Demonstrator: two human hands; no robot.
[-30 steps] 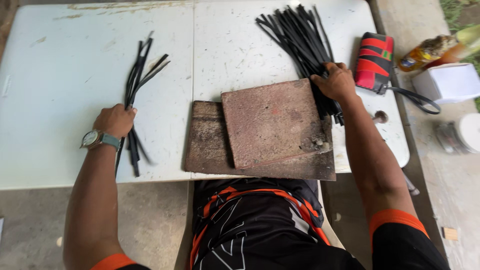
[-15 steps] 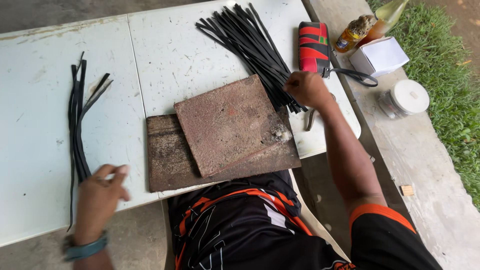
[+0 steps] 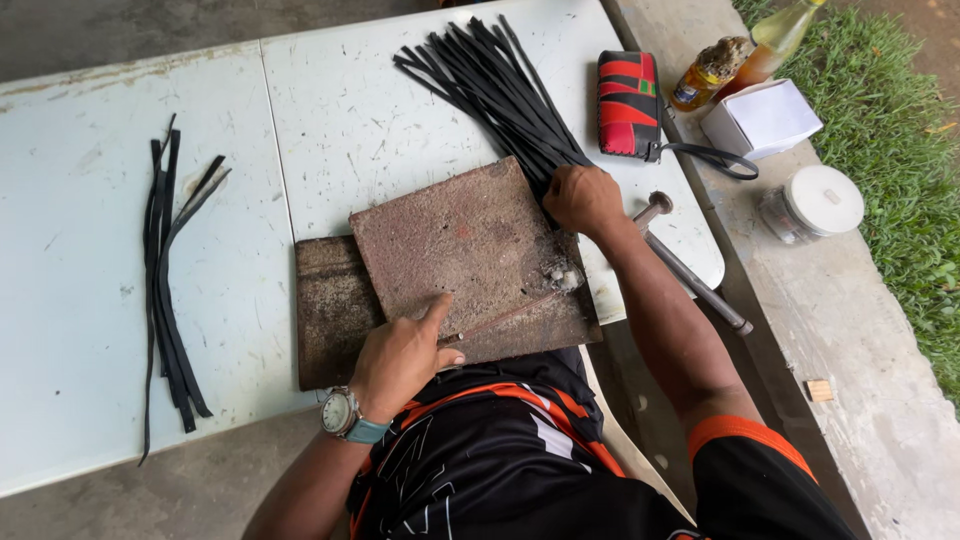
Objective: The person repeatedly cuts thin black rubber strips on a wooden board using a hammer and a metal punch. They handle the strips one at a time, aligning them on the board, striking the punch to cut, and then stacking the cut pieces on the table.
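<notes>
My left hand [image 3: 402,355], with a wristwatch, rests at the near edge of a reddish stone slab [image 3: 465,250] and grips the end of a thin rusty metal rod [image 3: 510,316] lying across the slab. The slab lies on a darker board [image 3: 328,310]. My right hand [image 3: 582,200] is closed on the near ends of a big bundle of black rubber strips [image 3: 490,85] that fan out away from me across the white table [image 3: 330,130]. A smaller pile of black strips [image 3: 170,270] lies at the left, away from both hands.
A red-and-black pouch [image 3: 627,103] with a strap lies right of the bundle. A hammer-like tool [image 3: 690,275] hangs over the table's right edge. On the concrete ledge stand two bottles [image 3: 735,60], a white box [image 3: 762,118] and a lidded jar [image 3: 812,203]. Grass borders the right.
My left hand left the small strip pile, came across to the slab and took hold of the thin rod. My right hand stayed on the big bundle. The view shifted left.
</notes>
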